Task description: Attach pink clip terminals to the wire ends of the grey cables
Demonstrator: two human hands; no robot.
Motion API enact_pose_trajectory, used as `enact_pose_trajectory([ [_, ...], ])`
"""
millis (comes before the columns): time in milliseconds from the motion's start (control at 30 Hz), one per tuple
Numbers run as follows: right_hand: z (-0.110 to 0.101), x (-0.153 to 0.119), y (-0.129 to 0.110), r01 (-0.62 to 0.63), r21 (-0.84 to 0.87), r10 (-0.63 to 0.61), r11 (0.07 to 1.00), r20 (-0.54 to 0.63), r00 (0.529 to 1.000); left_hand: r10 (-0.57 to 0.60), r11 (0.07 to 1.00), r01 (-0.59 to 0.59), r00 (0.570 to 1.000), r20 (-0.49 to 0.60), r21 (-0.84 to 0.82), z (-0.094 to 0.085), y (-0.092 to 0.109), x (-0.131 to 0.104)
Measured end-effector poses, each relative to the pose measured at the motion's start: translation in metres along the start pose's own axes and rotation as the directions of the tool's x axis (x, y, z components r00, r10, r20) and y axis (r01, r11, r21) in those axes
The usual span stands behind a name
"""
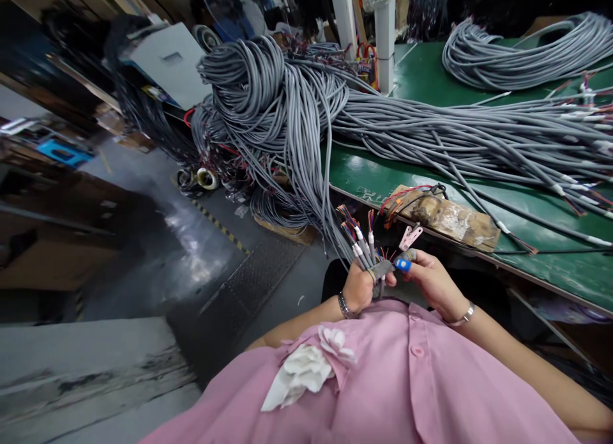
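My left hand is closed round several grey cables, whose stripped ends fan upward in thin coloured wires. Grey wrapping covers its thumb. Close beside it, my right hand pinches at the wire ends, with wrapped fingers and a blue band on one of them. What lies between those fingertips is too small to make out. A pink clip sticks up just beyond the right fingers. From the left hand the cables run back to a large grey bundle hanging over the bench edge.
The green bench carries long grey cables and a coiled cable bundle at the back right. A worn wooden block with red and black leads sits at the near edge. White posts rise behind; a grey box stands left.
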State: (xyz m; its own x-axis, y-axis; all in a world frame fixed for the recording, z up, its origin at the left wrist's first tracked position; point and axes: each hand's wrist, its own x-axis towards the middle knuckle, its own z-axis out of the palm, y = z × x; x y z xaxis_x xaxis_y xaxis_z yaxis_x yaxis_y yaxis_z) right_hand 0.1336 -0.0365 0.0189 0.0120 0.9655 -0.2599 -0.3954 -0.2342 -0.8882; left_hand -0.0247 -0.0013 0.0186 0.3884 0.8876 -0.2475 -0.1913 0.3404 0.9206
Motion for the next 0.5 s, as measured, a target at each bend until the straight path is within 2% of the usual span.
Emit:
enact_pose_trajectory([
  [300,-0.007,0.0,0.006,-0.043,0.065,0.041,0.997,0.041,0.998,0.013,1.0,-0.013,1.0,-0.019,0.003,0.002,0.003,0.0],
  [367,-0.011,0.002,0.005,-0.069,0.148,0.063,0.987,0.041,0.997,0.029,0.999,-0.029,1.0,-0.013,-0.019,0.002,0.005,0.0],
  [500,-0.021,0.013,-0.004,-0.102,0.3,0.118,0.949,-0.034,0.992,0.038,0.997,-0.034,0.998,0.057,-0.07,0.003,0.012,0.005],
])
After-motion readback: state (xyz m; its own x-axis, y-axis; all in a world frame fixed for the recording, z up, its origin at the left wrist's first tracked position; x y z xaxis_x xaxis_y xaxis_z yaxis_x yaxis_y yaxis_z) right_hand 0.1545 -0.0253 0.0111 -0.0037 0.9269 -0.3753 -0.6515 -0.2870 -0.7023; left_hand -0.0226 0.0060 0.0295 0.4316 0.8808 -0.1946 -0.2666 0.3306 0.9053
